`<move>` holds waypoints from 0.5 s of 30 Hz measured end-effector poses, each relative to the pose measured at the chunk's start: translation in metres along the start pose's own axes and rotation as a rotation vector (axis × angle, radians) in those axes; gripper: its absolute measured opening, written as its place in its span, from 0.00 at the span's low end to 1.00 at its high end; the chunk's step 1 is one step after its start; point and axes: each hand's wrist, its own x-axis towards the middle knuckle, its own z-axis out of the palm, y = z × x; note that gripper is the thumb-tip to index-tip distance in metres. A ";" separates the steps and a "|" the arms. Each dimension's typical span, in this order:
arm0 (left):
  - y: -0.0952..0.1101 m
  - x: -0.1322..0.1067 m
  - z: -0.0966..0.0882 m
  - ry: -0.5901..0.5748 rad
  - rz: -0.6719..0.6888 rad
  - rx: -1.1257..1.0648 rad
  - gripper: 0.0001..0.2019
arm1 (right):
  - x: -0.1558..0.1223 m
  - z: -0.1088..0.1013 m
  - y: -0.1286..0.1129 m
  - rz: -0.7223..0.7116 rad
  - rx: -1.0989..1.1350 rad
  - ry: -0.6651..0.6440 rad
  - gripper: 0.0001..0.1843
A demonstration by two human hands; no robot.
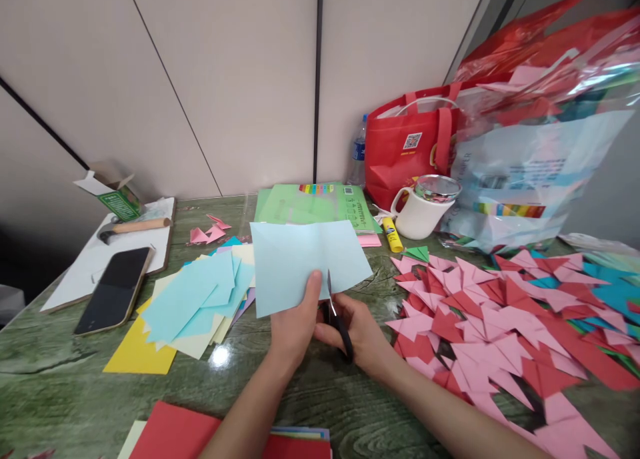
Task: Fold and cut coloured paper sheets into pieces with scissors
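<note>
A light blue sheet of paper [285, 262] is held up over the table by my left hand [296, 319], whose thumb presses on its front near the lower edge. My right hand [357, 329] grips black-handled scissors [334, 306], fingers around the handles. The blades point away from me and lie at the paper, along a line right of its middle. Left of the hands, cut light blue pieces [193, 292] rest on yellow and cream paper. Red sheets [175, 432] lie near the front edge, partly behind my left forearm.
Folded pink and red paper pieces [485, 326] spread over the right side. Behind stand a white mug [423, 212], a yellow glue stick [393, 235], a red bag [410, 146] and a clear plastic bag [530, 159]. Leftward lie a phone [115, 289] and a hammer [135, 227].
</note>
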 end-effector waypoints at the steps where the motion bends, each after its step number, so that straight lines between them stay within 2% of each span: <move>1: 0.000 0.000 0.000 -0.003 0.003 0.001 0.19 | 0.000 0.000 0.000 0.000 -0.011 0.002 0.22; 15: 0.000 -0.001 0.000 -0.001 0.021 0.069 0.19 | 0.000 0.000 -0.001 0.008 0.007 -0.009 0.21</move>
